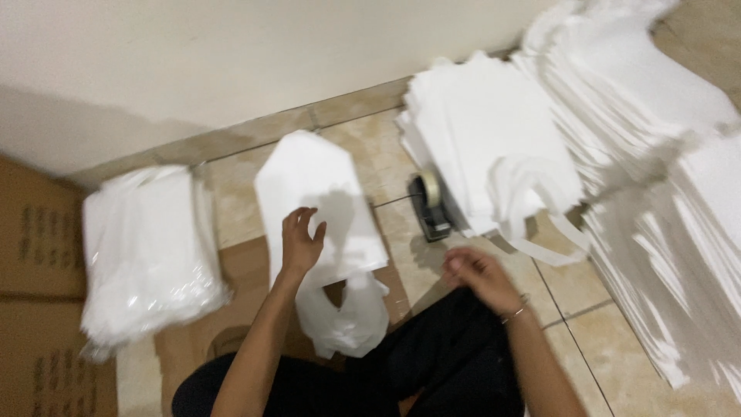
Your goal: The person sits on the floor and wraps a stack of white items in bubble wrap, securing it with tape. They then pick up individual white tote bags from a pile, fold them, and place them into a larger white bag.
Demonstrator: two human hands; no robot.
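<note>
Left hand (301,239) touching white bag (320,208).

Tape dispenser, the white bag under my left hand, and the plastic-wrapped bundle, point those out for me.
tape dispenser (429,207), head view, on its black body.
white bag (312,174), head view, on its flat upper part.
plastic-wrapped bundle (147,247), head view, on its top face.

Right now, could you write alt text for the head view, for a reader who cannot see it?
A seated person's left hand presses a white bag flat on the tiled floor while the right hand hovers near a tape dispenser. Stacks of white bags lie to the right.
</note>
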